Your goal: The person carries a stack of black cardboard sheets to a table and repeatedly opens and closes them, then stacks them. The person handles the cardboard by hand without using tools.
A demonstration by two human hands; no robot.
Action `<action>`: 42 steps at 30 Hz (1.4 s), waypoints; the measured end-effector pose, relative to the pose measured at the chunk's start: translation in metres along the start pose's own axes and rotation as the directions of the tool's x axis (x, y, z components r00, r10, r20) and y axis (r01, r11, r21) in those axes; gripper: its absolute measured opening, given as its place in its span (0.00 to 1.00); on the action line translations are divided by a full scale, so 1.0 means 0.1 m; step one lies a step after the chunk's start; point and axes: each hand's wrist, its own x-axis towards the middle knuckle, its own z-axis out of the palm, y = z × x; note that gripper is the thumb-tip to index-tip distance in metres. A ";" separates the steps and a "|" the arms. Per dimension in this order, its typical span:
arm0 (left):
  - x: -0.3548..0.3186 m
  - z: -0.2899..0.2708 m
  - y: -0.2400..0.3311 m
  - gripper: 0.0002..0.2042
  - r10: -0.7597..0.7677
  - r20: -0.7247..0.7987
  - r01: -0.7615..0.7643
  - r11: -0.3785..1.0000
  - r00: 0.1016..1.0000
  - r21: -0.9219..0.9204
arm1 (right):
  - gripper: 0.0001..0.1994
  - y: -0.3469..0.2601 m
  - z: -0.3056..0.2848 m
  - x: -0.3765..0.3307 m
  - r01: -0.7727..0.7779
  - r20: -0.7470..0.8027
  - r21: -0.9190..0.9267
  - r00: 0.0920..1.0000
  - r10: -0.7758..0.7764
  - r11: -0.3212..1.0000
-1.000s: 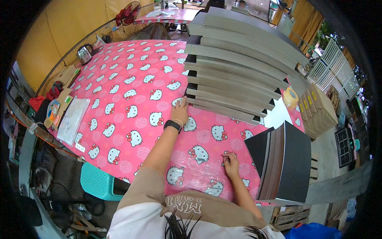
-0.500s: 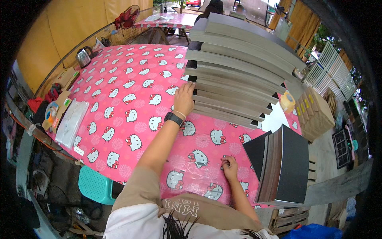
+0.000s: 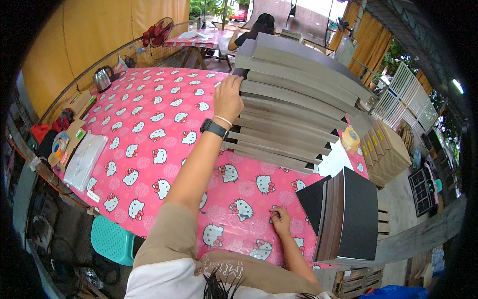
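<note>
My left hand (image 3: 228, 97), with a black watch on its wrist, reaches far out and grips the left edge of one grey bundle in the stepped stack of grey board bundles (image 3: 294, 104). My right hand (image 3: 281, 220) rests near me on the pink cartoon-cat tablecloth (image 3: 149, 129), fingers curled and pressing down, holding nothing. Just right of that hand stands a pile of black-covered sheets (image 3: 348, 214) at the table's corner.
A steel kettle (image 3: 102, 77) and a red fan (image 3: 158, 31) stand at the far left. Clear bags (image 3: 84, 159) and tape rolls (image 3: 60, 144) lie at the left edge. A yellow tape roll (image 3: 350, 138), cardboard boxes (image 3: 386, 149), a teal stool (image 3: 112, 239) and a seated person (image 3: 259, 25) surround the table.
My left hand has climbed from the bottom of the grey stack to a bundle several layers higher, arm stretched further out. The right hand has stayed pressed on the tablecloth.
</note>
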 end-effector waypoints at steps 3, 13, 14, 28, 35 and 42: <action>0.05 -0.01 -0.01 0.18 -0.042 0.108 0.041 0.999 0.993 0.010 | 0.10 0.04 -0.04 -0.01 0.116 -0.001 -0.088 0.993 -0.117 0.989; 0.19 -0.17 0.07 0.31 -0.147 0.148 0.152 0.988 0.978 -0.021 | 0.10 -0.02 0.02 -0.02 0.099 -0.013 -0.033 0.995 -0.099 0.995; 0.25 -0.19 0.09 0.34 -0.221 0.209 0.229 0.973 0.953 -0.018 | 0.10 -0.02 0.01 -0.02 0.115 -0.010 -0.045 0.993 -0.116 0.992; 0.47 -0.20 -0.12 0.39 -0.209 0.360 0.217 0.976 0.909 0.019 | 0.11 -1.57 -0.93 1.06 0.091 -0.180 0.319 0.983 -0.034 0.943; 0.43 -0.01 -0.05 0.41 -0.153 0.240 0.161 0.987 0.959 -0.014 | 0.29 -2.53 -2.31 2.64 0.276 -0.531 0.388 0.847 -0.032 0.879; 0.41 -0.12 -0.02 0.40 -0.224 0.279 0.226 0.974 0.934 0.026 | 0.20 -2.83 -2.38 3.31 -0.083 -0.317 0.471 0.913 0.256 0.878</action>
